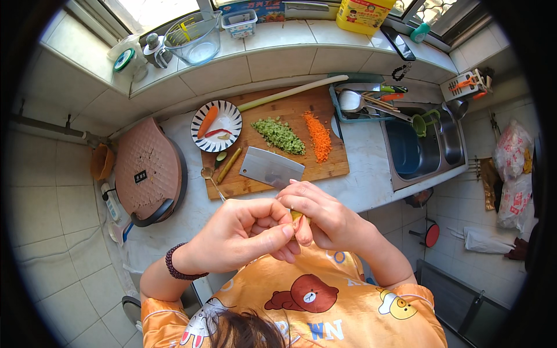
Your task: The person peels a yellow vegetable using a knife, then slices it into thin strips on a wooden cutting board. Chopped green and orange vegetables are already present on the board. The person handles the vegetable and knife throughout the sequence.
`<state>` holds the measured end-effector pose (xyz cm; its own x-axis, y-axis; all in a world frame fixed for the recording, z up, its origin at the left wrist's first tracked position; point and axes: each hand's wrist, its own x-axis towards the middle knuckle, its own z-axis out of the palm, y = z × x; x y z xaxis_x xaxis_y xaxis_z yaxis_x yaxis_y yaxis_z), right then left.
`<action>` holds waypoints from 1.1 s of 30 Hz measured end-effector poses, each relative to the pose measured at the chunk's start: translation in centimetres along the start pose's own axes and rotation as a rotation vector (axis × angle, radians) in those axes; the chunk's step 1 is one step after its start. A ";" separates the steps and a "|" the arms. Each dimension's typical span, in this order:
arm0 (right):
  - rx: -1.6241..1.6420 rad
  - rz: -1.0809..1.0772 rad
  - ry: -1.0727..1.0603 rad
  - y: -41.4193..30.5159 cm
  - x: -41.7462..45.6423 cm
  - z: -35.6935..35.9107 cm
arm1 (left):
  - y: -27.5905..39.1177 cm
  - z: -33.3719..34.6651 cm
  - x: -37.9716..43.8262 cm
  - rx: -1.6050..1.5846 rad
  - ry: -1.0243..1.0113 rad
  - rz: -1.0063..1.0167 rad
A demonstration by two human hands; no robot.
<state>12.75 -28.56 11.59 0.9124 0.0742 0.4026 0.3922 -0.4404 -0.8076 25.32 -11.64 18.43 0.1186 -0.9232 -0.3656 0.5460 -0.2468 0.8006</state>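
A small yellowish piece of food (296, 215) is pinched between my left hand (250, 232) and my right hand (328, 213), in front of my chest. My fingers cover most of it, so its exact kind cannot be told. Beyond my hands lies a wooden cutting board (243, 185) with a cleaver (270, 167) flat near its front edge. Diced green vegetable (279, 137) and minced carrot (319, 138) form two piles on it. A cucumber end (221, 157) and a brownish-green pickle (229, 165) lie left of the cleaver, beside a metal spoon (208, 174).
A striped-rim plate (235, 126) holds a carrot (208, 122) and a red chili (218, 132). Behind it lies a scallion (296, 92). An electric griddle (145, 169) stands left. Right are a utensil basket (337, 106) and a sink (431, 154). A glass measuring jug (202, 43) is on the ledge.
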 end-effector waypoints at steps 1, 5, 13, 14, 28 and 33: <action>0.001 -0.002 0.000 -0.1 0.1 -0.1 | 0.0 0.0 0.0 0.004 -0.003 0.005; 0.008 -0.004 -0.002 -0.1 0.3 -0.2 | -0.1 -0.2 0.2 0.004 -0.010 0.018; 0.074 0.008 0.011 0.7 0.1 0.1 | -0.4 -0.2 0.8 0.025 0.023 0.061; 0.105 0.010 0.030 0.8 0.0 0.2 | -0.7 -0.1 0.9 -0.011 0.031 0.080; 0.607 0.429 0.242 -0.2 -1.3 2.8 | -3.3 0.3 2.2 0.500 0.412 0.491; 0.682 0.497 0.308 -1.5 -1.1 2.7 | -2.8 0.5 1.5 0.267 0.384 0.335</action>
<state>11.45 -25.58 11.19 0.9619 -0.2698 -0.0431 0.0344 0.2762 -0.9605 23.54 -12.53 15.86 0.5691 -0.8028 -0.1777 0.2047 -0.0711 0.9763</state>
